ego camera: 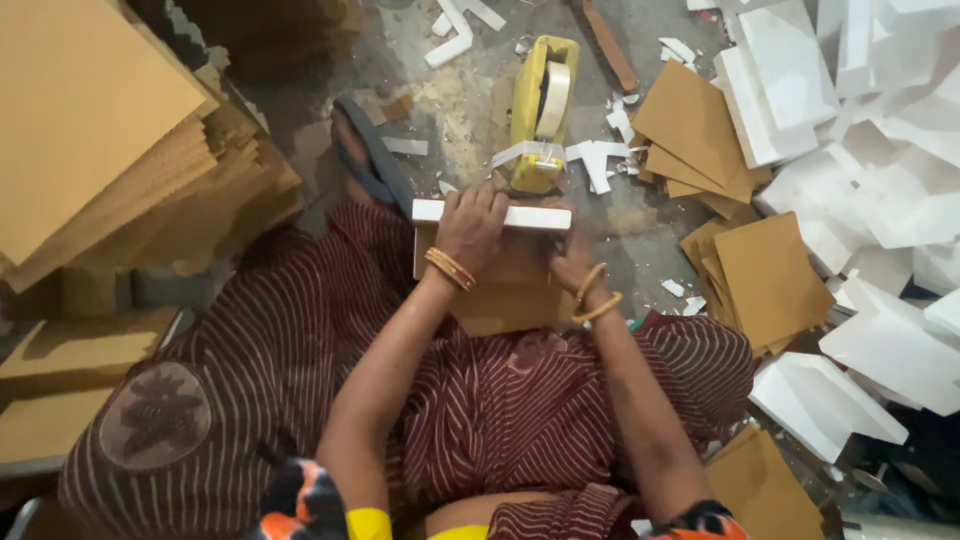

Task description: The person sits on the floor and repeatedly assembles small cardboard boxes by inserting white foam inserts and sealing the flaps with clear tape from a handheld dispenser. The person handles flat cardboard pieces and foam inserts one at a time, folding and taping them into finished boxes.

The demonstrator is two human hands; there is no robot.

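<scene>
White foam strip (pixel 530 216) and brown cardboard piece (pixel 505 290) rest on my lap, seen from my head camera. My left hand (pixel 470 228) grips them from above, fingers curled over the strip's top edge; my right hand (pixel 574 262) closes on the right end. A yellow tape dispenser (pixel 541 110) stands just beyond on the floor (pixel 460 110). Cardboard sheets (pixel 770 280) and foam blocks (pixel 880 200) lie to my right.

You have no labels, signs or screens here, and no finished packages: only loose brown cardboard sheets (pixel 770 275) and white foam pieces (pixel 890 340) on the floor.
</scene>
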